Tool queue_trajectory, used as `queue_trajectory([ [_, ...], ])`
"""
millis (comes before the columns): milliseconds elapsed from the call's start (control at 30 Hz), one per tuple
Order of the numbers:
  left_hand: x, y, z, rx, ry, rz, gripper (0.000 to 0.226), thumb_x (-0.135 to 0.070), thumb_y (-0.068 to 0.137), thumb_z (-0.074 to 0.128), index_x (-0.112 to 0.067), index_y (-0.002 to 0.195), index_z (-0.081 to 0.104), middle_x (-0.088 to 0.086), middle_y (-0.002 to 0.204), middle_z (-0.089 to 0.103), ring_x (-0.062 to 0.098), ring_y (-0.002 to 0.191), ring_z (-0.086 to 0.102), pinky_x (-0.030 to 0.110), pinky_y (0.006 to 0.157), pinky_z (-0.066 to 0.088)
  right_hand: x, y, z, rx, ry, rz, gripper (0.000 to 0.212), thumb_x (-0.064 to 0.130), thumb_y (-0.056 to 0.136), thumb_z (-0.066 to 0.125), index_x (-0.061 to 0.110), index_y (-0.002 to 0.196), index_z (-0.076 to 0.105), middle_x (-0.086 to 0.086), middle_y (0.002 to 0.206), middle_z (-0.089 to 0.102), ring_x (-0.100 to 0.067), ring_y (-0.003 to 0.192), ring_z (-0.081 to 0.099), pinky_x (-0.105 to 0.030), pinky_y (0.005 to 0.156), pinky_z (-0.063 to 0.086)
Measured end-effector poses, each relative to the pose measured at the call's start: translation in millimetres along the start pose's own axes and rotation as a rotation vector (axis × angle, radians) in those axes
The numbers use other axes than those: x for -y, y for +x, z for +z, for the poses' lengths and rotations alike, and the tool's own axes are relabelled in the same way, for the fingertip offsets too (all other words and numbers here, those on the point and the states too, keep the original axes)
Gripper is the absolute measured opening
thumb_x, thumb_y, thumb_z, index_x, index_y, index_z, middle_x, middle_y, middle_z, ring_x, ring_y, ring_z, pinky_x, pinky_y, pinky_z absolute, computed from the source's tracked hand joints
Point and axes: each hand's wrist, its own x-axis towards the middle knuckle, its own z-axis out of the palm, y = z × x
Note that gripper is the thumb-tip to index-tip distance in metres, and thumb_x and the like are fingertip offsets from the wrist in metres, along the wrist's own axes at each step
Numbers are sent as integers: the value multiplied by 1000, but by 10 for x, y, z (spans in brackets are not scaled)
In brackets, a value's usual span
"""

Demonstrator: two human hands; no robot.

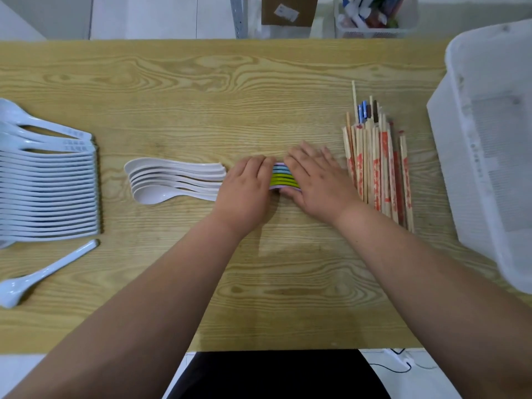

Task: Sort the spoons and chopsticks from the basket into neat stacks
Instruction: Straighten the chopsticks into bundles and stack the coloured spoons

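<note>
Coloured spoons (283, 177) lie mid bench (201, 82), long axis left-right, caught between both hands: left hand (247, 184) curls over the left end, right hand (316, 180) clasps the right end, thumb nearside, with chopsticks (377, 165) just to the right.

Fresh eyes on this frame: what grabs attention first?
At the centre of the table, the left hand and right hand hold a small stack of coloured spoons between them. A long fanned row of white spoons lies at the far left edge. A bundle of chopsticks lies right of the hands, beside the large white basket.
</note>
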Motion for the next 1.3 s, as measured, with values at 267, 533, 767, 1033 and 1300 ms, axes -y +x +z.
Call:
queue_trajectory([
  [267, -145, -47, 11, -53, 29, -31, 50, -20, 87, 59, 4, 131, 58, 21, 122, 64, 36, 112, 57, 42, 107, 39, 17, -83, 83, -42, -60, 6, 71, 56, 99, 30, 9, 151, 41, -10, 156, 43, -29, 146, 37, -50, 118, 28],
  [533, -128, -66, 33, -4, 3, -53, 48, -18, 86, 52, -2, 131, 58, 17, 119, 64, 35, 107, 61, 43, 97, 50, -2, -98, 71, -38, -27, -25, 69, 55, 99, 28, 7, 145, 49, -10, 152, 48, -28, 143, 42, -51, 118, 31],
  [767, -48, 34, 46, 13, -37, -2, 50, -19, 79, 54, -1, 125, 60, 17, 111, 64, 37, 101, 61, 43, 95, 46, 19, -84, 99, -104, 5, 21, 65, 53, 100, 35, 6, 142, 52, -10, 147, 54, -26, 138, 49, -46, 113, 36],
  [1033, -45, 33, 1, 80, -89, -10, 53, -22, 80, 44, -3, 127, 59, 16, 112, 63, 37, 103, 60, 45, 95, 48, 53, -82, 85, -81, 36, 65, 65, 52, 99, 36, 7, 143, 51, -9, 148, 53, -26, 139, 47, -45, 113, 36],
  [1300, -11, 77, -14, 64, -14, 71, 52, -24, 83, 41, 3, 125, 58, 20, 109, 62, 38, 96, 60, 41, 94, 39, 52, -62, 60, -98, 62, 89, 64, 53, 98, 39, 6, 140, 52, -12, 142, 57, -30, 133, 51, -44, 110, 35],
])
